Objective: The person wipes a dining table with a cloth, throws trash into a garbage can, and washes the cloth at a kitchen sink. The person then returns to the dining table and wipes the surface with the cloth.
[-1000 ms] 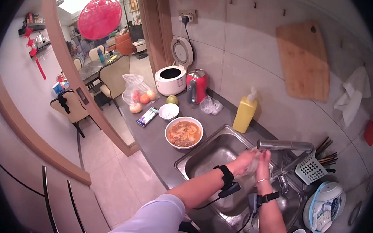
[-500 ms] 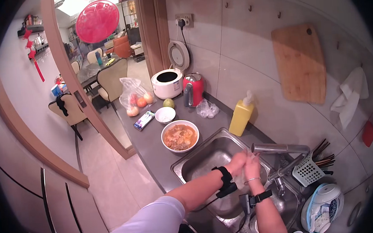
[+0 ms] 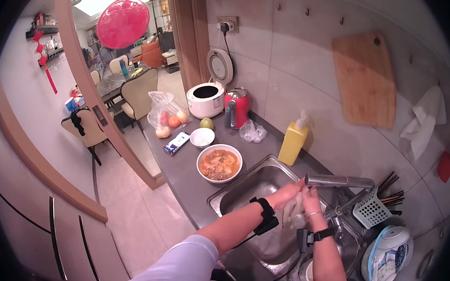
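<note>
Under the tap (image 3: 335,180), my left hand (image 3: 288,194) and my right hand (image 3: 311,201) meet over the sink (image 3: 228,197). Both have fingers bent together around something pale and wet, blurred and partly hidden, which hangs below them; I cannot make out what it is. Water seems to run over it. My left hand's fingertips are close to the spout. Dark straps with small devices are on both wrists, and a thin bracelet is on the right one. A white bowl of reddish food (image 3: 219,163) stands beside the sink.
A yellow pump bottle (image 3: 293,143) stands behind the sink. Along the counter are a small white bowl (image 3: 202,137), phone (image 3: 176,143), bagged fruit (image 3: 171,120), rice cooker (image 3: 206,103) and red kettle (image 3: 239,107). A chopstick basket (image 3: 372,211) and stacked dishes (image 3: 388,256) are at right.
My hands have stayed under the tap, rubbing against each other. My left hand now reaches higher toward the spout, and more of the pale item shows below the hands. The view has shifted slightly.
</note>
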`<move>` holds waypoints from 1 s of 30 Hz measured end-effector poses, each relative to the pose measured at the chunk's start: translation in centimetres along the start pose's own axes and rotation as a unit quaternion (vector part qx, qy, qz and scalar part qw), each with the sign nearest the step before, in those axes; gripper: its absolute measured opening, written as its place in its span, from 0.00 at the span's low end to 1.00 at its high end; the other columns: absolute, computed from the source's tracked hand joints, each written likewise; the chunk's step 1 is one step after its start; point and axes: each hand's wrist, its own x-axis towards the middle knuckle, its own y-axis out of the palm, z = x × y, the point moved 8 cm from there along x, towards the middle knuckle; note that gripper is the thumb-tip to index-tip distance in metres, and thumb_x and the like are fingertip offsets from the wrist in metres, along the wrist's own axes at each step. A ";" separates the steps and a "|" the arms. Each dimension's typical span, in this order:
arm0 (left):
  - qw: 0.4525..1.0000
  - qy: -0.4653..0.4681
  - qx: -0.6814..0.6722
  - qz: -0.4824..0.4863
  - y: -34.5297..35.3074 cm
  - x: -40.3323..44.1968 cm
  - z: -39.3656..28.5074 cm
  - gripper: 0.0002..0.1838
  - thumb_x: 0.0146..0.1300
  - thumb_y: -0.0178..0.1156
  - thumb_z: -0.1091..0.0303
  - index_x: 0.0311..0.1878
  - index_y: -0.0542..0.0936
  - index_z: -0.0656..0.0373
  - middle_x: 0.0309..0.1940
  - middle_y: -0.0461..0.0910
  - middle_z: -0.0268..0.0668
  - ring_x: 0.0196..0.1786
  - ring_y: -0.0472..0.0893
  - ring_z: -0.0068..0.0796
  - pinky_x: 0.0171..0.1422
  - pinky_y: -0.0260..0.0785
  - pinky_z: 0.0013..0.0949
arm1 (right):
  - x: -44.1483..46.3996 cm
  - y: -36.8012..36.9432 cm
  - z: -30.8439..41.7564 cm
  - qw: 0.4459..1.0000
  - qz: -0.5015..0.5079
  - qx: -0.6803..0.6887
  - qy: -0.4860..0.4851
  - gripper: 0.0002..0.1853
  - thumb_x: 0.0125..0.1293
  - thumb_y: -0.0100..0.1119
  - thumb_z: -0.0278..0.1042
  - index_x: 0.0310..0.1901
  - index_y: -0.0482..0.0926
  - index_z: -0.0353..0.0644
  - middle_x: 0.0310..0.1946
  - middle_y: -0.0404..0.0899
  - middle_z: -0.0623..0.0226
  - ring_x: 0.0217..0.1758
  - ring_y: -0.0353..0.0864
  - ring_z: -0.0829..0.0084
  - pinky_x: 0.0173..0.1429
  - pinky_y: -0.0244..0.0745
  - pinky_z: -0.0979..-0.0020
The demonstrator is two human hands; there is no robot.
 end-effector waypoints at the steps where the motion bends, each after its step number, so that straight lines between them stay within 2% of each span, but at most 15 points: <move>1: 0.999 0.002 0.031 0.015 -0.3 0.3 0.2 0.21 0.72 0.41 0.58 0.57 0.72 0.63 0.54 0.74 0.39 0.55 0.72 0.27 0.61 0.64 0.36 | -0.1 0.6 -1.0 0.989 0.080 0.109 0.066 0.21 0.69 0.53 0.45 0.58 0.69 0.40 0.53 0.75 0.68 0.56 0.71 0.74 0.60 0.66 0.71; 2: 0.999 0.002 0.030 0.014 -0.8 0.7 0.6 0.21 0.72 0.41 0.58 0.57 0.72 0.63 0.54 0.74 0.39 0.55 0.72 0.27 0.61 0.64 0.36 | -0.3 0.0 -1.2 0.989 0.081 0.109 0.066 0.21 0.69 0.53 0.45 0.58 0.69 0.40 0.53 0.75 0.68 0.56 0.71 0.74 0.60 0.66 0.71; 4: 0.994 -0.011 -0.088 -0.062 -2.6 0.8 1.0 0.18 0.72 0.42 0.61 0.54 0.72 0.63 0.49 0.75 0.37 0.53 0.74 0.27 0.58 0.66 0.33 | -2.7 1.0 0.8 0.964 0.237 -0.019 0.121 0.18 0.70 0.53 0.40 0.57 0.71 0.43 0.52 0.75 0.69 0.52 0.73 0.77 0.59 0.66 0.73; 7: 0.983 0.032 -0.169 -0.065 -3.2 0.2 1.0 0.16 0.71 0.43 0.65 0.55 0.71 0.63 0.47 0.75 0.38 0.51 0.74 0.29 0.57 0.67 0.35 | -3.2 0.9 -0.4 0.940 0.316 -0.103 0.072 0.14 0.70 0.52 0.38 0.53 0.73 0.43 0.48 0.75 0.70 0.49 0.72 0.78 0.56 0.67 0.74; 8: 0.979 0.076 -0.177 -0.061 -3.2 -0.1 0.6 0.16 0.71 0.41 0.65 0.55 0.70 0.63 0.47 0.76 0.39 0.48 0.75 0.29 0.56 0.67 0.36 | -3.2 0.8 -0.7 0.941 0.315 -0.103 0.070 0.14 0.70 0.52 0.38 0.53 0.73 0.43 0.48 0.75 0.70 0.49 0.72 0.78 0.56 0.67 0.74; 10: 0.981 0.053 -0.146 -0.113 -5.1 1.5 4.1 0.15 0.71 0.42 0.66 0.55 0.71 0.62 0.47 0.76 0.38 0.46 0.76 0.29 0.54 0.69 0.36 | -3.6 0.5 2.0 0.956 0.154 0.199 0.149 0.13 0.71 0.50 0.38 0.51 0.74 0.41 0.44 0.77 0.67 0.47 0.74 0.75 0.54 0.68 0.72; 11: 0.985 0.014 -0.152 -0.079 -4.4 1.4 4.7 0.15 0.70 0.42 0.67 0.53 0.72 0.61 0.46 0.77 0.37 0.46 0.77 0.28 0.53 0.69 0.36 | -3.7 1.6 2.4 0.956 0.152 0.199 0.150 0.13 0.71 0.50 0.38 0.51 0.74 0.41 0.44 0.77 0.67 0.47 0.74 0.75 0.54 0.68 0.72; 13: 0.978 -0.038 -0.197 -0.055 -3.5 1.5 5.9 0.14 0.70 0.47 0.64 0.52 0.75 0.58 0.46 0.78 0.35 0.49 0.78 0.29 0.53 0.72 0.34 | -2.9 2.3 5.0 0.995 0.099 -0.025 -0.023 0.14 0.71 0.47 0.38 0.51 0.74 0.39 0.46 0.77 0.62 0.47 0.77 0.70 0.54 0.70 0.68; 16: 0.984 -0.041 -0.163 -0.061 -2.0 0.9 5.7 0.15 0.71 0.48 0.62 0.53 0.76 0.58 0.48 0.78 0.36 0.49 0.78 0.28 0.54 0.71 0.34 | -2.3 2.7 5.8 0.989 0.081 -0.117 -0.047 0.15 0.72 0.45 0.39 0.51 0.74 0.38 0.45 0.78 0.60 0.46 0.78 0.67 0.53 0.70 0.66; 17: 0.984 -0.044 -0.162 -0.055 -2.3 1.2 5.8 0.15 0.71 0.48 0.62 0.53 0.76 0.58 0.48 0.78 0.36 0.49 0.78 0.28 0.54 0.71 0.34 | -0.6 1.9 1.9 0.987 0.055 -0.151 0.017 0.13 0.70 0.48 0.37 0.47 0.75 0.37 0.41 0.79 0.61 0.44 0.76 0.71 0.51 0.71 0.67; 19: 0.984 -0.047 -0.167 0.033 -2.3 1.3 6.1 0.15 0.70 0.50 0.61 0.54 0.75 0.58 0.48 0.78 0.35 0.49 0.78 0.27 0.55 0.71 0.33 | 0.3 0.2 0.7 0.991 0.050 -0.127 0.007 0.14 0.67 0.50 0.38 0.45 0.75 0.36 0.36 0.79 0.57 0.40 0.77 0.66 0.48 0.71 0.65; 20: 0.976 0.018 -0.180 0.122 -1.8 0.2 4.0 0.15 0.70 0.50 0.61 0.54 0.75 0.58 0.48 0.79 0.34 0.50 0.77 0.26 0.56 0.70 0.32 | 0.2 -1.1 0.7 0.993 0.054 -0.101 -0.005 0.15 0.65 0.53 0.39 0.42 0.75 0.34 0.32 0.79 0.53 0.36 0.78 0.61 0.44 0.72 0.63; 23: 0.998 -0.024 0.004 0.065 -3.0 -1.2 0.9 0.12 0.69 0.55 0.59 0.41 0.79 0.57 0.38 0.79 0.28 0.44 0.75 0.17 0.48 0.68 0.27 | -0.9 -2.5 5.2 0.990 0.075 -0.113 0.034 0.12 0.61 0.56 0.37 0.38 0.76 0.35 0.29 0.78 0.55 0.33 0.77 0.65 0.41 0.71 0.65; 26: 0.992 0.050 0.111 -0.014 -7.0 0.0 2.0 0.12 0.68 0.56 0.58 0.39 0.79 0.58 0.35 0.78 0.27 0.41 0.74 0.16 0.46 0.67 0.26 | -1.3 -1.7 7.7 0.982 0.136 -0.128 -0.022 0.12 0.58 0.58 0.37 0.35 0.77 0.35 0.28 0.78 0.57 0.32 0.77 0.67 0.39 0.71 0.66; 30: 0.995 0.081 0.006 -0.054 -8.7 -0.4 2.4 0.13 0.68 0.56 0.58 0.41 0.79 0.59 0.34 0.78 0.27 0.40 0.73 0.16 0.46 0.67 0.27 | -0.9 -1.4 8.1 0.982 0.120 -0.149 -0.008 0.15 0.55 0.61 0.41 0.33 0.79 0.35 0.27 0.79 0.55 0.31 0.78 0.64 0.39 0.72 0.65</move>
